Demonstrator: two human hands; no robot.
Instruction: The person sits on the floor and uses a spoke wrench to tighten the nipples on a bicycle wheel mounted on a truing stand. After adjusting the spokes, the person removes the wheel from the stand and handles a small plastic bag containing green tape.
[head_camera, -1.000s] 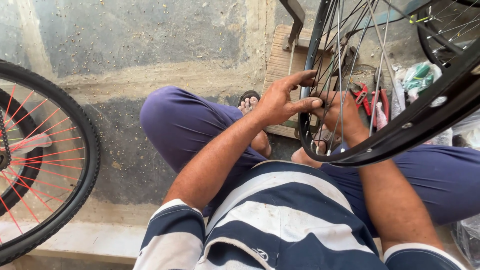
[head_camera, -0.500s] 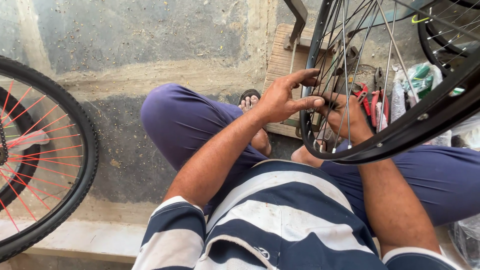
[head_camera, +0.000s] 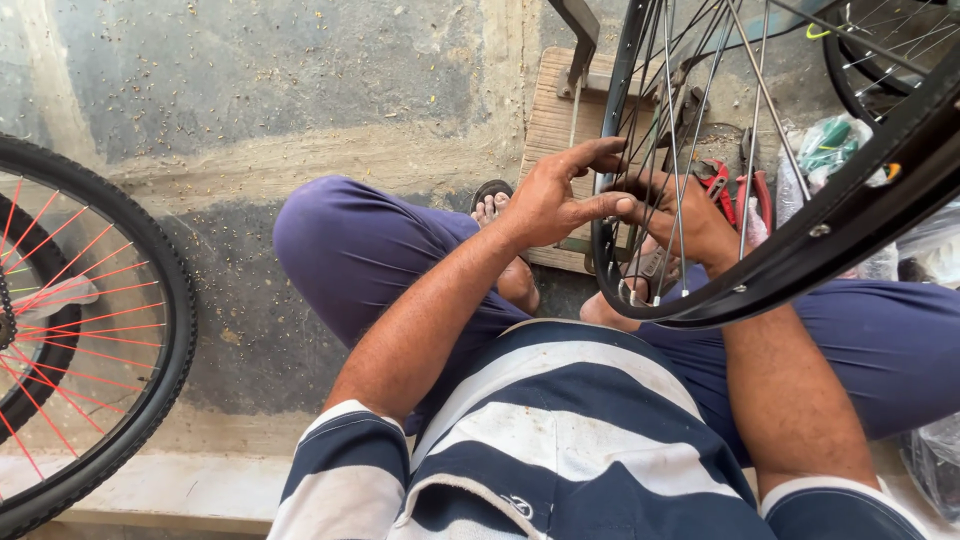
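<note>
Black bike-wheel rim (head_camera: 800, 250) w/ silver spokes – tilted over lap (no tyre), held upright-ish at spokes.

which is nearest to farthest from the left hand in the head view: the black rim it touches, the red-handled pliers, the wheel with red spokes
1. Black rim: touched by the left hand, its fingers on the rim's edge.
2. Red-handled pliers: on the ground behind the silver spokes, to the hand's right.
3. Wheel with red spokes: far off at the picture's left edge.
</note>
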